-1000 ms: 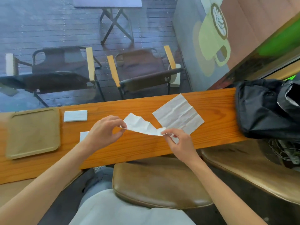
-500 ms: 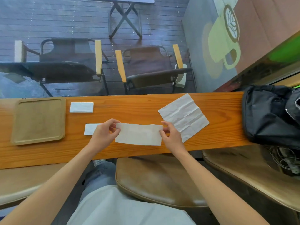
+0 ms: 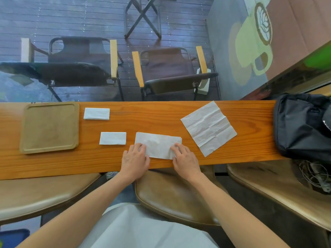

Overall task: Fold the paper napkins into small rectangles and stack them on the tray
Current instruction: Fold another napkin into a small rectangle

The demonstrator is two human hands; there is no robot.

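A tan square tray with rounded corners (image 3: 49, 127) is sitting bare at the left end of the orange wooden counter (image 3: 161, 111), probably waiting for the finished stack. Just right of it, two small white folded napkin rectangles (image 3: 96, 114) and (image 3: 112, 138) are lying on the wood, apart from each other and not yet on the tray. Next, the left hand (image 3: 135, 160) is pressing the near left corner of a long half-folded white paper napkin (image 3: 158, 144), its fingers extended and nearly flat, gripping nothing. The right hand (image 3: 186, 159) is doing likewise at the near right corner, fingers spread and only lightly bent on the paper. Both seem to be flattening the crease before the next fold. Further right, an open creased white napkin square (image 3: 208, 127) is lying flat, untouched, and a black fabric bag (image 3: 302, 126) is resting on the counter's far end.
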